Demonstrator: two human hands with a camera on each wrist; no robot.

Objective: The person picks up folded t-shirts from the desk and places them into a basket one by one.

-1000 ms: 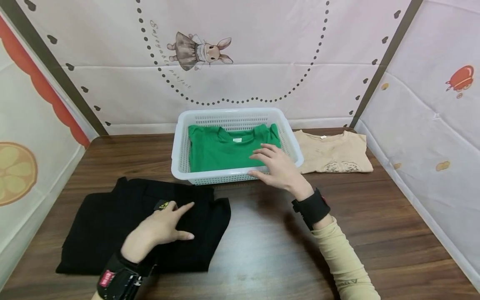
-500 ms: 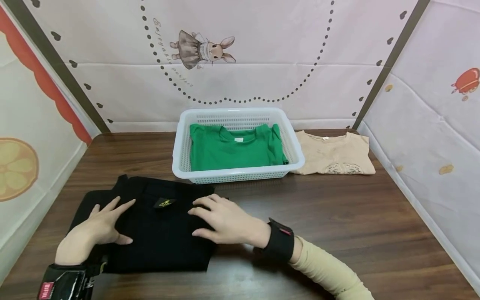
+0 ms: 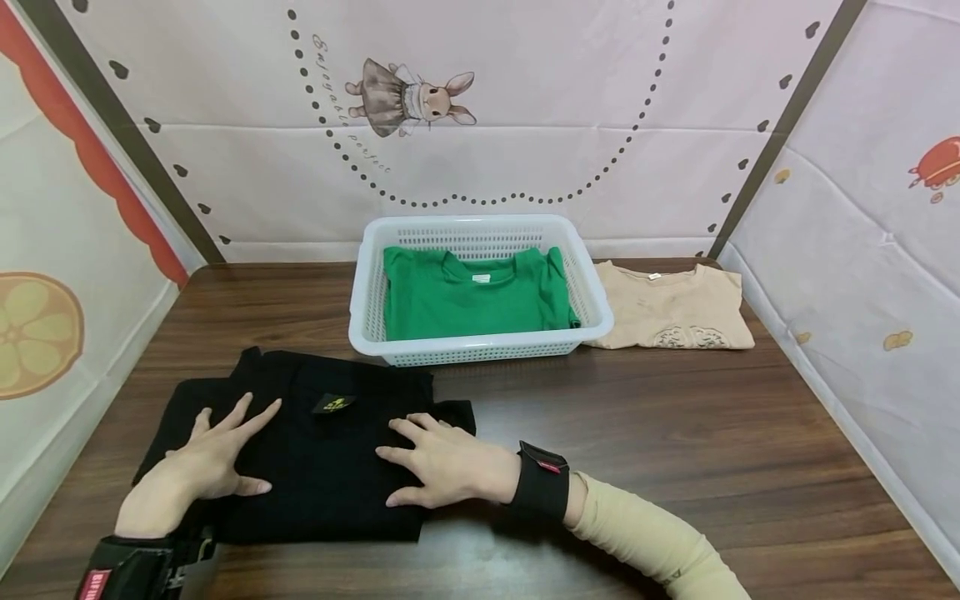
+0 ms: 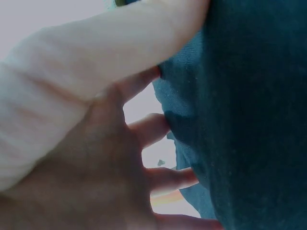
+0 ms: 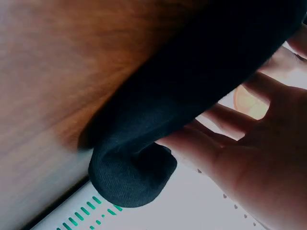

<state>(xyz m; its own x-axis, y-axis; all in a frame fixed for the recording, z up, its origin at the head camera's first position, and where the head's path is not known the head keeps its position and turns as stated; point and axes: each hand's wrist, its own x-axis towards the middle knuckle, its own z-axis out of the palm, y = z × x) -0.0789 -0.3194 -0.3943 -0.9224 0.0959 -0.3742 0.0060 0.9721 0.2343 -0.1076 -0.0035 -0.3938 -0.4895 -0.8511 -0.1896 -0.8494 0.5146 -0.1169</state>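
A folded black shirt (image 3: 322, 483) lies on the table at the left front in the head view, a small label (image 3: 332, 404) showing at its neckline. My left hand (image 3: 210, 458) rests on its left part with fingers spread. On the right part lies my right hand (image 3: 450, 467), fingers also spread. The left wrist view shows the fingertips touching the dark cloth (image 4: 249, 120). In the right wrist view, the thick edge of the shirt (image 5: 158, 105) and a rolled sleeve-like fold (image 5: 132, 172) appear beside the fingers.
Behind the black shirt, a white plastic basket (image 3: 480, 343) holds a folded green shirt (image 3: 480, 304). A folded beige shirt (image 3: 660, 304) lies to the basket's right. Patterned cloth walls (image 3: 525, 83) border the brown wooden table (image 3: 637, 433) at the back and sides.
My right hand has come from the basket's front rim to the right part of the black shirt. My left hand has shifted leftward across the shirt.
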